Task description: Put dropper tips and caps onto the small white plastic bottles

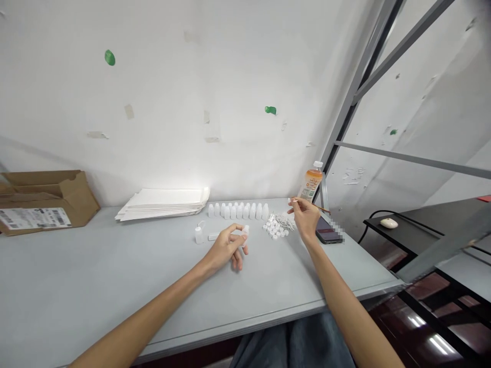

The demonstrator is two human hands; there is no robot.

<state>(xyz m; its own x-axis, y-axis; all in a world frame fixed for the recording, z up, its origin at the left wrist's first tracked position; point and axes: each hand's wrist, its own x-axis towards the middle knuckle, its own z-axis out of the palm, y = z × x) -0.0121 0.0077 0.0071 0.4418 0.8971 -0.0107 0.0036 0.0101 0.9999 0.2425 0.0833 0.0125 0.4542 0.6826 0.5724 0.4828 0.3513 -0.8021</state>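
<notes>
"Left hand (226, 246) pinches one vial (246, 231) over the table (115, 281); right hand (307, 217) pinches one white piece (289, 200), too small to identify, beside a thin stick (324, 209)."

"Counts, biggest first?"

"One box (86, 202), far left; one paper stack (164, 200); one drink (313, 179); one phone (326, 231). Roughly a dozen standing vials (253, 210) overlap beyond exact counting; another vial (198, 235) stands apart, left of them. Caps (274, 228) lie heaped near the right hand, uncountable."

"Any writing?"

"Box label (34, 218): print and barcode, too small to read. Drink label: orange, lettering unclear."
</notes>
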